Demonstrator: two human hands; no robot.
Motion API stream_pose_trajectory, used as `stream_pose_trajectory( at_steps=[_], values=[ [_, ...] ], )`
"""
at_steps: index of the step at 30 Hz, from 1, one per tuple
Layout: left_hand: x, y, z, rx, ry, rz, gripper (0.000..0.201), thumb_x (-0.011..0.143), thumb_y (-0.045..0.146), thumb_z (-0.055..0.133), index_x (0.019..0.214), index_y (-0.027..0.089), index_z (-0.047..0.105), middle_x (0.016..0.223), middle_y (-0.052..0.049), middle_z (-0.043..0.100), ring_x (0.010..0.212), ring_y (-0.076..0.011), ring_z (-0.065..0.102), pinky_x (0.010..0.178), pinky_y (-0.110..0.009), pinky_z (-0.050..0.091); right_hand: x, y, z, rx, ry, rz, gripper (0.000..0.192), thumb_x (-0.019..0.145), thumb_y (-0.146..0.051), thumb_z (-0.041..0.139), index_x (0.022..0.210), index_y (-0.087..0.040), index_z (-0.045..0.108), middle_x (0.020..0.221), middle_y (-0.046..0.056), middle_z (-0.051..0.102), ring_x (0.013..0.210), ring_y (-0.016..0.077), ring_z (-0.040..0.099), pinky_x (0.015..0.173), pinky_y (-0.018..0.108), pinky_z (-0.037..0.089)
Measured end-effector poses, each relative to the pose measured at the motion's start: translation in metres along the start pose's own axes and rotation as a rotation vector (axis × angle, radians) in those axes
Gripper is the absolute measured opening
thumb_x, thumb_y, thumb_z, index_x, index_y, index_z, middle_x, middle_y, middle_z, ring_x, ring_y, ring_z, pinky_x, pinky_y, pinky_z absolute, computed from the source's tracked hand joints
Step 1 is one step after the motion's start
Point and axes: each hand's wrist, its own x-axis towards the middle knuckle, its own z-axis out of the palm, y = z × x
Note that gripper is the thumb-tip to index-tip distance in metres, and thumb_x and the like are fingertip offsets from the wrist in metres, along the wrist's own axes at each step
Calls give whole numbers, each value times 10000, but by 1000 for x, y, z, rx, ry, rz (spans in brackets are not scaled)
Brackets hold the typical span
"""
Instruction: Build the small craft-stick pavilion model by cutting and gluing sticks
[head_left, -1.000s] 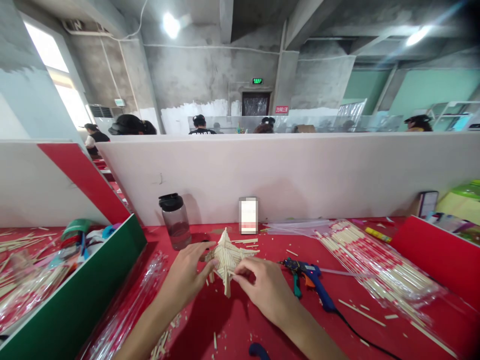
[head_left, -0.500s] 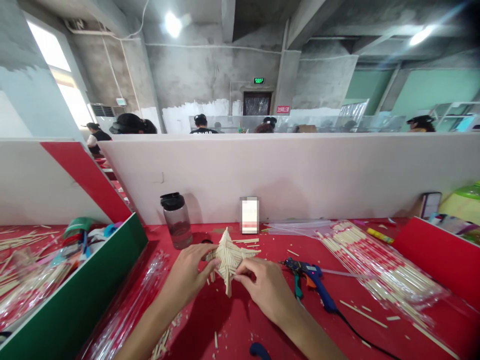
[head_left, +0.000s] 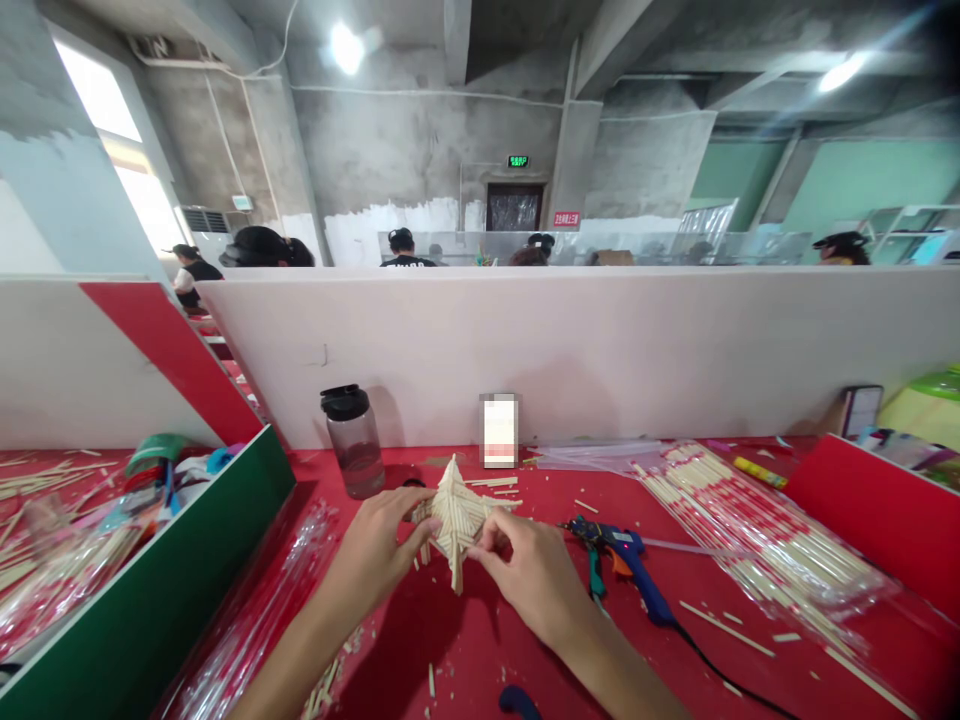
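Both hands pinch the stick star (head_left: 456, 515): left hand (head_left: 373, 555) and right hand (head_left: 534, 575) fingers closed on its edges; it looks light, stiff, brittle at glued joints

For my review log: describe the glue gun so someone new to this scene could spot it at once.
On the red table, look just right of the right hand, which holds the wooden stick model with the left hand. The glue gun lies there on its side. It alone is blue with an orange trigger, trailing a black cord.
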Motion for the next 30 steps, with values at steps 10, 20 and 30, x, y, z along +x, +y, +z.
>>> stream_pose_trajectory(
  at_steps=[10,20,30],
  values=[
    [0,-4,4,-15,-2,2,334,967,425,559,1197,218,685,1166,-83,751,1024,-267,707,944,-394,516,1,-1,-3,-1,-27,26,148,861,-213,743,777,-214,620,719,-35,689,665,149,635,669,247,393],
    [0,-6,4,-16,-9,7,338,976,433,546,1211,225,672,1183,-85,745,1030,-265,706,951,-404,517,1,-5,-8,63,-67,16,104,851,-184,731,863,-229,638,839,-27,750,803,182,700,752,273,452],
    [-1,-4,3,-12,-1,19,327,978,432,551,1201,227,675,1181,-78,745,1045,-263,697,950,-396,507,-2,0,1,18,39,-171,71,906,-175,671,925,-238,698,927,6,709,856,188,670,778,282,487]
  ],
)
